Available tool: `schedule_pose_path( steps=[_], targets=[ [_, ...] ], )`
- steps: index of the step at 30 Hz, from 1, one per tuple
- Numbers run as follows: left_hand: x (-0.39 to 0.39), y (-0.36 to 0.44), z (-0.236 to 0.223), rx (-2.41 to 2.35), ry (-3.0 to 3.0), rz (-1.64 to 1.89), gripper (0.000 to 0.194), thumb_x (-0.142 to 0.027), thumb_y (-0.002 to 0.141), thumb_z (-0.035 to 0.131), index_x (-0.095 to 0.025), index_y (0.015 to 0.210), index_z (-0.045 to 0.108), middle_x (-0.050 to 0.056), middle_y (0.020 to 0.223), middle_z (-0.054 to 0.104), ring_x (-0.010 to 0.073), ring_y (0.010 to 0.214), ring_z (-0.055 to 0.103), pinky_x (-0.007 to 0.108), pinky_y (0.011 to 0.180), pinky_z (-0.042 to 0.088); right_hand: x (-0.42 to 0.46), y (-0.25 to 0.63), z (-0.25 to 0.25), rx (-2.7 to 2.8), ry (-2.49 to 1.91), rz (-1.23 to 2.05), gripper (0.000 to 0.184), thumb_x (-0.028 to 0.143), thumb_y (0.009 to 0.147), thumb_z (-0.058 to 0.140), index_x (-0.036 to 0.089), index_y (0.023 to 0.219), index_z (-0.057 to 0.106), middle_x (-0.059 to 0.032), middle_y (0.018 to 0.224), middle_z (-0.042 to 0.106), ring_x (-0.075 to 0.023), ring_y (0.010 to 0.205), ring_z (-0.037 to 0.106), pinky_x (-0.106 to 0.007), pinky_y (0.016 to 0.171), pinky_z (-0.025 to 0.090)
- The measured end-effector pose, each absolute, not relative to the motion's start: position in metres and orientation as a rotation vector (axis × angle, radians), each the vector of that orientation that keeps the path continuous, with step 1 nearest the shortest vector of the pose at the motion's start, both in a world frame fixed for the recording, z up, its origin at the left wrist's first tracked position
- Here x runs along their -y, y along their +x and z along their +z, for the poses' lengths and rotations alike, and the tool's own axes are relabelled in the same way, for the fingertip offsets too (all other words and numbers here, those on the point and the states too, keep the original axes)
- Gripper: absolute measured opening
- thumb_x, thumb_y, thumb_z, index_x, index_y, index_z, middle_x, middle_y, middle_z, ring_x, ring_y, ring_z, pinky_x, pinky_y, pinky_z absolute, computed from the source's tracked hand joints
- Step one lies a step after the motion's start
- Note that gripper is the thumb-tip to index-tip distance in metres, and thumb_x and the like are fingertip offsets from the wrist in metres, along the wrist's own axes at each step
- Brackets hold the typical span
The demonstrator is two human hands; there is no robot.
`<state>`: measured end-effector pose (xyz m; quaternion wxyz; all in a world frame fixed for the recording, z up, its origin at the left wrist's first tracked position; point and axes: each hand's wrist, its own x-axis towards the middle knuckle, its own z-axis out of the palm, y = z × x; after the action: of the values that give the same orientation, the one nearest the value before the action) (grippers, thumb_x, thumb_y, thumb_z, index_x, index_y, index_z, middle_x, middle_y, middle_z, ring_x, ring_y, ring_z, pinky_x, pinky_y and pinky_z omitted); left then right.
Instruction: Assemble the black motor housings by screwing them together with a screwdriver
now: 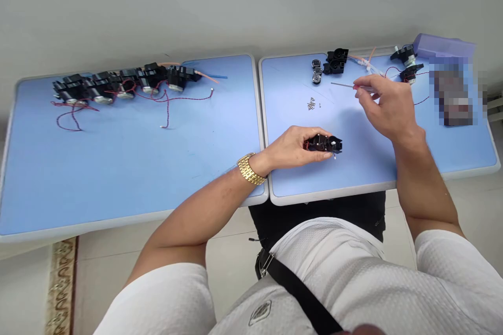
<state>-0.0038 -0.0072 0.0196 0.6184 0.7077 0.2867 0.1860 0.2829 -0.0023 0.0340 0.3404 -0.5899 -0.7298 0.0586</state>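
Observation:
My left hand (297, 147) is wrapped round a small black motor assembly (324, 143) with white parts on top, low over the right-hand blue table (365, 167). In my right hand (387, 104) is a screwdriver (342, 85), its handle between thumb and fingers and its thin metal shaft pointing left. The shaft's tip is apart from the assembly. A small pile of screws (311, 104) lies on the table to the left of that tip, with one loose screw beside it. Just beyond are several round black parts (316, 72) and black plastic housings (336, 61).
On the left-hand table (137, 167) stands a row of black motor assemblies (126, 83) with twisted red wires. More assemblies (411, 65), clear and orange tubing (367, 64), a purple tray (444, 46) and a pixelated flat object (454, 96) are at the back right. A gap divides the tables.

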Motion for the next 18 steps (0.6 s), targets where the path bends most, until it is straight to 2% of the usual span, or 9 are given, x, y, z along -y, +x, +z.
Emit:
schedule_pose_path(
  steps=[3,8,10,13,18],
  targets=[
    [0.005,-0.001,0.015,-0.609,1.61,0.454,0.044,-0.042,0.089,0.09,-0.017,0.126,0.085,0.005,0.1,0.084,0.0149,0.084,0.072,0.026,0.077,0.056,-0.004,0.285,0.021,1.931,-1.633,0.182,0.025,0.024,0.101,0.064,0.029,0.119,0.081,-0.0027,0.106,0.087,-0.0289,0.098,0.082,-0.049,0.091,0.064],
    [0.0,0.001,0.011,-0.517,1.582,0.655,0.039,-0.027,0.087,0.088,-0.021,0.125,0.086,0.006,0.117,0.084,0.0161,0.102,0.075,0.026,0.092,0.059,-0.011,0.281,0.006,1.992,-1.847,0.114,0.028,0.025,0.098,0.062,0.028,0.121,0.079,-0.0067,0.102,0.084,-0.0324,0.098,0.074,-0.051,0.091,0.058],
    [-0.001,0.002,0.01,-0.486,1.568,0.683,0.037,-0.027,0.088,0.088,-0.022,0.125,0.086,0.006,0.116,0.082,0.0145,0.096,0.074,0.025,0.086,0.059,-0.013,0.278,0.002,1.997,-1.888,0.083,0.025,0.025,0.098,0.061,0.027,0.116,0.078,-0.0101,0.106,0.083,-0.0349,0.105,0.072,-0.052,0.093,0.057],
    [-0.002,0.003,0.01,-0.463,1.554,0.683,0.038,-0.026,0.087,0.088,-0.022,0.125,0.085,0.004,0.108,0.077,0.0092,0.076,0.065,0.022,0.069,0.055,-0.015,0.273,-0.002,1.995,-1.908,0.055,0.023,0.028,0.099,0.06,0.025,0.114,0.077,-0.0137,0.112,0.082,-0.0372,0.111,0.07,-0.053,0.096,0.055],
    [-0.005,0.005,0.01,-0.42,1.546,0.71,0.037,-0.022,0.085,0.087,-0.022,0.122,0.084,0.001,0.1,0.073,0.0074,0.068,0.06,0.024,0.069,0.056,-0.016,0.266,-0.006,1.958,-1.939,0.019,0.027,0.029,0.1,0.057,0.024,0.118,0.076,-0.0165,0.122,0.079,-0.0378,0.116,0.067,-0.053,0.099,0.053]
  ],
)
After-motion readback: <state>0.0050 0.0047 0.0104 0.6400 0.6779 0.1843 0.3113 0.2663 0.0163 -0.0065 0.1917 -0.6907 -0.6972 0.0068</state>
